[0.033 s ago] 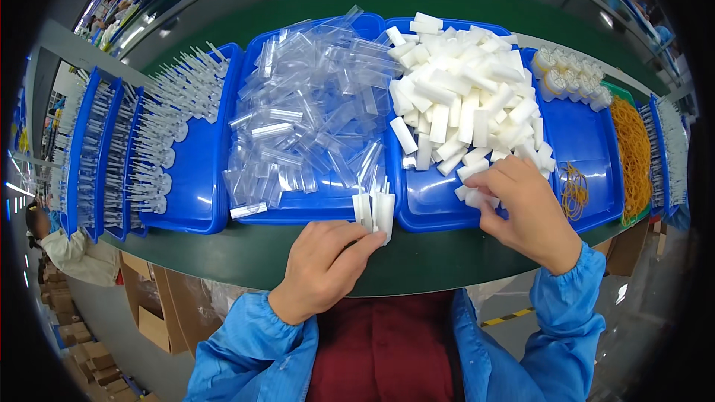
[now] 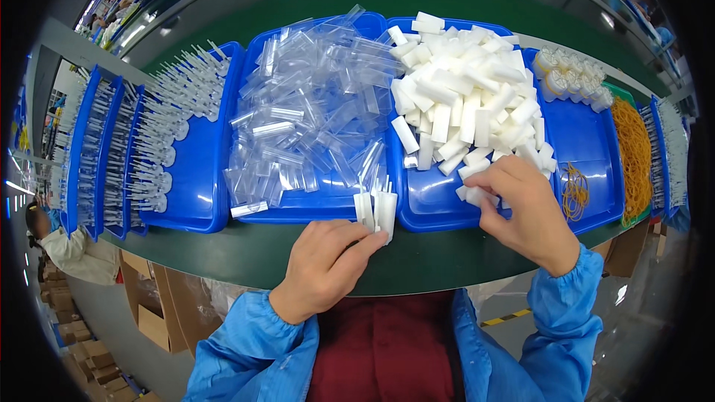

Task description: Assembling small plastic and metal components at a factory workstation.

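My left hand (image 2: pixel 326 264) is closed around a small bunch of white rectangular pieces (image 2: pixel 384 212), held upright above the near table edge. Thin white sticks poke out of their tops. At the front of a blue tray (image 2: pixel 424 208), my right hand (image 2: pixel 525 205) pinches a small white block (image 2: pixel 477 196); its fingers partly hide the block. A heap of similar white blocks (image 2: pixel 465 97), foam-like in look, fills the tray behind that hand. Left of it, another blue tray (image 2: pixel 298 210) carries a loose pile of clear plastic sleeves (image 2: pixel 305 112).
Farther left, a blue tray (image 2: pixel 190 205) holds rows of white thin-stemmed parts (image 2: pixel 153 149), beside stacked upright trays (image 2: pixel 97 156). To the right are banded white bundles (image 2: pixel 570 74), loose rubber bands (image 2: pixel 574 192) and a green basket of yellow-orange bands (image 2: pixel 631 156). Cardboard boxes (image 2: pixel 160 313) stand below.
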Available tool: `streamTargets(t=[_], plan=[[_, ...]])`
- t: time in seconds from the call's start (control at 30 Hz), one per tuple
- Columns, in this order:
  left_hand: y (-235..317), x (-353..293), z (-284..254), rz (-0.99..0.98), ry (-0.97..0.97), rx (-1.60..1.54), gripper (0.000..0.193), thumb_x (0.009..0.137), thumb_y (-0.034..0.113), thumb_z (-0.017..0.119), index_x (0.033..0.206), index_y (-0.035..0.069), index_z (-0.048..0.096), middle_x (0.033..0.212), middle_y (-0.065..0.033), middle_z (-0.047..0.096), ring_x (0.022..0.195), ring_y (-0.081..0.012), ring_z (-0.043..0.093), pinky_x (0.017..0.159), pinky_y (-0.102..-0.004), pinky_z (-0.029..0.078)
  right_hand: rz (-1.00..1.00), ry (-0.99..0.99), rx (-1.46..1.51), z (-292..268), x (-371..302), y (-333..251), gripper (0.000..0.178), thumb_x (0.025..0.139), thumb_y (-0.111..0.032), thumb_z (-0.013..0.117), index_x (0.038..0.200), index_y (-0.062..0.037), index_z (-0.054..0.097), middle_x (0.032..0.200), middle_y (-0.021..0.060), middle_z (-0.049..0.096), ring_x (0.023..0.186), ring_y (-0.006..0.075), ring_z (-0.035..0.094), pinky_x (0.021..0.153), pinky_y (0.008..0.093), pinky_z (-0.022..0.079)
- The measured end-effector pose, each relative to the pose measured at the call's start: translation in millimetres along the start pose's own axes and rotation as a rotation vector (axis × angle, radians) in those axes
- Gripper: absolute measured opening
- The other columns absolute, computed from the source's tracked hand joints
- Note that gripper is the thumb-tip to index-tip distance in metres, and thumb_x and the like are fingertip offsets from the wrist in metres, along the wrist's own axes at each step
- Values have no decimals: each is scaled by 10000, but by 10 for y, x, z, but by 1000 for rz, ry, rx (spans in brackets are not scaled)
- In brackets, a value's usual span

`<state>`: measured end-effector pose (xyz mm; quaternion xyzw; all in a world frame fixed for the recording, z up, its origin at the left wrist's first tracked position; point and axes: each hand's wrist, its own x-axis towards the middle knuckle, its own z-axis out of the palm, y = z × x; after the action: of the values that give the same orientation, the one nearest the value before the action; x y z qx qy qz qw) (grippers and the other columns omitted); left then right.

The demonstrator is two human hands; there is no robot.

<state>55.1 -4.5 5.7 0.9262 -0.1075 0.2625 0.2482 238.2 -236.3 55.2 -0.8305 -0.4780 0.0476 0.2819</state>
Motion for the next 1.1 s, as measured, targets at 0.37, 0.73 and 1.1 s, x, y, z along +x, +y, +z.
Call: streamTargets(t=[0.37, 0.73, 1.1], plan=[[241, 42, -182, 169, -150, 4, 358, 752, 96, 698, 1104, 106, 760, 1066, -22, 676, 854, -180, 624, 677, -299, 456, 526, 376, 1174, 574, 61, -435, 233, 912, 9, 664, 1137, 5, 607, 923, 40, 673, 818, 63, 628, 717, 219, 496], [232, -14, -174, 142, -210, -48, 372, 788, 138, 663, 1146, 72, 737, 1117, -43, 678, 927, -198, 612, 722, -306, 473, 57, 307, 128, 416, 34, -567, 118, 871, -31, 728, 978, -2, 688, 764, 38, 686, 745, 89, 637, 712, 268, 494], [239, 36, -168, 136, -168, -26, 396, 752, 92, 687, 1144, 83, 743, 1077, -29, 682, 876, -190, 612, 694, -306, 462, 501, 316, 819, 495, 6, -620, 175, 921, -69, 730, 1054, 24, 666, 846, 77, 731, 699, 97, 676, 650, 229, 527]])
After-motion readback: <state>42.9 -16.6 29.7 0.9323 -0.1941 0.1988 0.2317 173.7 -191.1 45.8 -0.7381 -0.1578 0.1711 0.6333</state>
